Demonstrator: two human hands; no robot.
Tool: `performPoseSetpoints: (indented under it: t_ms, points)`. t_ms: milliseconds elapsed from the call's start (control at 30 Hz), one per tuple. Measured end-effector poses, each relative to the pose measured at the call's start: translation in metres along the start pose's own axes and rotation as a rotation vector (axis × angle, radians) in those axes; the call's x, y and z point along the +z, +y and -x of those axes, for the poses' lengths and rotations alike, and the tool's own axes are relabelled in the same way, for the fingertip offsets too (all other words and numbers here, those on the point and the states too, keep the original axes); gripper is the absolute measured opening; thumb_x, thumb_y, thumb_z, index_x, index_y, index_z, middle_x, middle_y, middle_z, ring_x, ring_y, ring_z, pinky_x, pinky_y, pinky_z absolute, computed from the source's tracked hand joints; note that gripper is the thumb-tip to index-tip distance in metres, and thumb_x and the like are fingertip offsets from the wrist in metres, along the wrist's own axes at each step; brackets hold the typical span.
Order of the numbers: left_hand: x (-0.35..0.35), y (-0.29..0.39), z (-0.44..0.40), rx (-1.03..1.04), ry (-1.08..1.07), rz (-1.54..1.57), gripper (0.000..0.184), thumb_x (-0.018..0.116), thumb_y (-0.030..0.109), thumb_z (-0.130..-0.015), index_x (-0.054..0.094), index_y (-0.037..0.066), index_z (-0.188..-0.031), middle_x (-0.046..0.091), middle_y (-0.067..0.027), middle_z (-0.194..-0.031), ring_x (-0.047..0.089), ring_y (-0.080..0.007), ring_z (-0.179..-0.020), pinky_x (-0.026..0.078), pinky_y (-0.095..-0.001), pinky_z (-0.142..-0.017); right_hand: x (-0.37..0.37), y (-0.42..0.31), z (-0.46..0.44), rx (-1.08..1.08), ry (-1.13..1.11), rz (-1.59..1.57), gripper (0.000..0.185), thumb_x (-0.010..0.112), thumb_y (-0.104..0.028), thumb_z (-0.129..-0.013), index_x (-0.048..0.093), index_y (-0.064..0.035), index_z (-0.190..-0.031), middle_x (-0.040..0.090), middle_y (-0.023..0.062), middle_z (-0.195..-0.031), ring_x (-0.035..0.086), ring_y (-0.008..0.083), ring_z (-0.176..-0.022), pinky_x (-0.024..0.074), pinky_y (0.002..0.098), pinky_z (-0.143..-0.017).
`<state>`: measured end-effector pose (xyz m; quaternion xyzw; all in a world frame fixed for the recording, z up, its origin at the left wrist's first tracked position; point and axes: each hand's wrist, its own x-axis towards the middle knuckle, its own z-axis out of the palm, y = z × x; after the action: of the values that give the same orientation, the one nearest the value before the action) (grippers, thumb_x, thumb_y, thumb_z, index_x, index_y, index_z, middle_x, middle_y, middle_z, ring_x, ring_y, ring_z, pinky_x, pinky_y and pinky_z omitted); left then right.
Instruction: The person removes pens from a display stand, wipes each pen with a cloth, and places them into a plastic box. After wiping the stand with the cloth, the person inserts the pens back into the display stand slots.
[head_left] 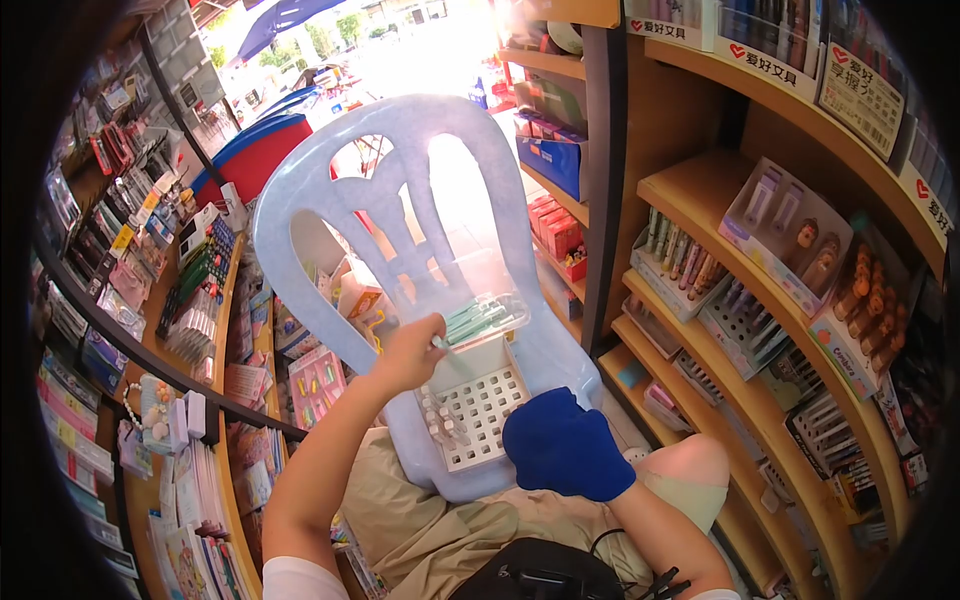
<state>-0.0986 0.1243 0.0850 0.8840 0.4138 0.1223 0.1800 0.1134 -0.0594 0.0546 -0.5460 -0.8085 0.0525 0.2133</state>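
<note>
My left hand [412, 354] is closed, with the pale end of a slim pen [438, 342] showing between its fingers. Just beyond it, a clear plastic box [515, 308] holds several green pens [474, 321]. Both are above a blue plastic chair [577, 372], whose seat carries a white pen display stand [500, 440] with a grid of square holes. Several pens [440, 412] stand upright in its left holes. Blue cloth [562, 445] like a mitt covers my right hand, which is at the stand's right side; its fingers are hidden.
Wooden shelves [690, 205] packed with pens and stationery rise close on the right. More goods line the shelving [185, 320] on the left. The chair's tall backrest [330, 150] stands ahead, facing a bright doorway.
</note>
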Motion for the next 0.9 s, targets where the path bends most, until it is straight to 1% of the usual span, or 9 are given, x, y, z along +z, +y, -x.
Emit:
performPoseSetpoints:
  t_ms: [267, 333, 433, 533, 567, 667, 700, 767, 900]
  points:
    - [-0.020, 0.039, 0.016, -0.053, -0.192, 0.496, 0.023, 0.064, 0.000, -0.079, 0.051, 0.005, -0.098, 0.054, -0.0011, -0.086, 0.052, -0.0084, -0.081, 0.044, -0.0257, -0.069, -0.011, -0.011, -0.004, 0.044, -0.047, 0.165, 0.017, 0.062, -0.022, -0.072, 0.062, -0.0176, -0.089, 0.059, 0.0039, -0.083, 0.058, 0.0223, -0.087, 0.0501, 0.0358, -0.058]
    - [0.009, 0.040, 0.024, 0.045, -0.264, 0.677, 0.022, 0.063, -0.001, -0.080, 0.051, 0.005, -0.099, 0.054, 0.0001, -0.089, 0.052, -0.0073, -0.084, 0.045, -0.0245, -0.071, -0.005, -0.009, 0.000, 0.106, 0.150, -0.288, 0.012, 0.061, -0.020, -0.076, 0.062, -0.0154, -0.087, 0.059, 0.0055, -0.082, 0.058, 0.0233, -0.085, 0.0495, 0.0361, -0.059]
    - [0.052, 0.064, 0.032, 0.022, -0.177, 0.675, 0.022, 0.060, 0.001, -0.084, 0.053, 0.005, -0.104, 0.057, -0.0024, -0.091, 0.055, -0.0099, -0.086, 0.047, -0.0263, -0.077, 0.044, 0.018, 0.017, -0.099, 0.207, -0.100, 0.011, 0.059, -0.018, -0.080, 0.059, -0.0130, -0.089, 0.058, 0.0076, -0.080, 0.059, 0.0258, -0.080, 0.0485, 0.0358, -0.063]
    - [0.094, 0.085, 0.035, -0.076, -0.121, 0.689, 0.024, 0.059, 0.004, -0.086, 0.056, 0.005, -0.109, 0.061, -0.0074, -0.096, 0.059, -0.0140, -0.087, 0.048, -0.0287, -0.079, 0.053, 0.022, 0.022, 0.333, -0.188, -1.106, 0.013, 0.053, -0.017, -0.085, 0.053, -0.0102, -0.096, 0.055, 0.0051, -0.081, 0.056, 0.0218, -0.074, 0.0458, 0.0306, -0.068]
    - [0.107, 0.092, 0.039, -0.121, -0.114, 0.688, 0.025, 0.059, 0.005, -0.086, 0.056, 0.005, -0.111, 0.062, -0.0091, -0.098, 0.060, -0.0154, -0.088, 0.048, -0.0293, -0.080, 0.036, 0.020, 0.028, 0.072, -0.175, -0.604, 0.009, 0.047, -0.017, -0.090, 0.051, -0.0095, -0.094, 0.053, 0.0003, -0.078, 0.054, 0.0147, -0.071, 0.0451, 0.0273, -0.065]
    - [0.127, 0.116, 0.052, -0.031, -0.075, 0.601, 0.026, 0.054, 0.007, -0.089, 0.057, 0.003, -0.114, 0.063, -0.0146, -0.105, 0.061, -0.0283, -0.098, 0.046, -0.0343, -0.088, 0.068, 0.032, 0.053, 0.259, 0.041, -1.459, 0.013, 0.041, -0.016, -0.096, 0.050, -0.0079, -0.099, 0.053, -0.0007, -0.083, 0.054, 0.0118, -0.072, 0.0454, 0.0226, -0.067]
    - [0.133, 0.115, 0.054, 0.028, -0.041, 0.612, 0.028, 0.055, 0.008, -0.088, 0.056, 0.002, -0.116, 0.060, -0.0162, -0.110, 0.058, -0.0302, -0.103, 0.044, -0.0358, -0.091, 0.069, 0.032, 0.054, 0.160, 0.158, -1.162, 0.014, 0.041, -0.016, -0.096, 0.051, -0.0082, -0.101, 0.054, 0.0005, -0.085, 0.055, 0.0126, -0.074, 0.0461, 0.0225, -0.069]
    - [0.145, 0.113, 0.058, 0.145, 0.032, 0.635, 0.033, 0.056, 0.010, -0.088, 0.053, 0.000, -0.119, 0.055, -0.0194, -0.120, 0.052, -0.0340, -0.113, 0.040, -0.0387, -0.096, 0.065, 0.031, 0.055, 0.260, 0.284, -1.183, 0.016, 0.043, -0.018, -0.096, 0.052, -0.0088, -0.106, 0.055, 0.0021, -0.090, 0.056, 0.0136, -0.078, 0.0474, 0.0235, -0.071]
    - [0.137, 0.143, 0.088, 0.168, 0.233, 0.190, 0.057, 0.065, 0.018, -0.081, 0.041, -0.004, -0.127, 0.034, -0.0247, -0.136, 0.041, -0.0400, -0.118, 0.032, -0.0436, -0.101, 0.048, 0.025, 0.044, 0.894, 0.340, -2.164, 0.022, 0.051, -0.031, -0.095, 0.053, -0.0105, -0.104, 0.057, 0.0027, -0.094, 0.057, 0.0143, -0.083, 0.0494, 0.0284, -0.072]
